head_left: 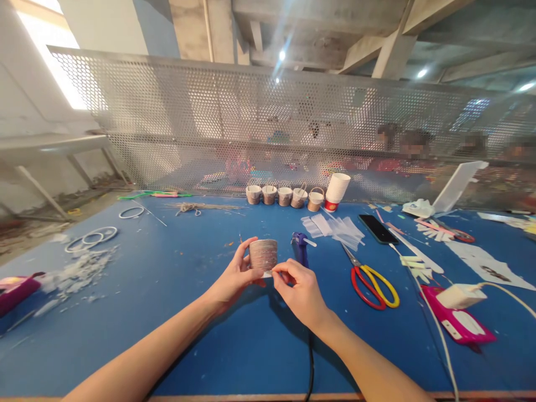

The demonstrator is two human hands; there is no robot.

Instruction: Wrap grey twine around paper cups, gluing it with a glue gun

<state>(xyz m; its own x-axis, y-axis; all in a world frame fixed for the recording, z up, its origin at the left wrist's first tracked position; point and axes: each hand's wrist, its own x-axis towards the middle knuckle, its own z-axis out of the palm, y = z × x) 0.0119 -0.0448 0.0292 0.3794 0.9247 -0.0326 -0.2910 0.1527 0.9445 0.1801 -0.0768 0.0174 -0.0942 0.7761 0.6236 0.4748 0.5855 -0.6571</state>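
Note:
A small cup wrapped in brownish cord [263,255] is held above the blue table, a strip of white showing at its lower edge. My left hand [239,271] grips it from the left, with thumb and fingers around its side. My right hand [298,286] pinches at the cup's lower right edge; what lies between its fingertips is too small to make out, perhaps the cord's end. Just beyond the right hand lies a blue glue gun [300,248] with a pale stick in it, and a black cable runs toward me.
Several small handled baskets [284,195] and a stack of paper cups [337,188] line the back by a perforated metal screen [176,123]. Scissors [372,285], clear strips [335,228], a phone [377,229] and a pink power strip [460,321] lie right. White rings [92,239] lie left.

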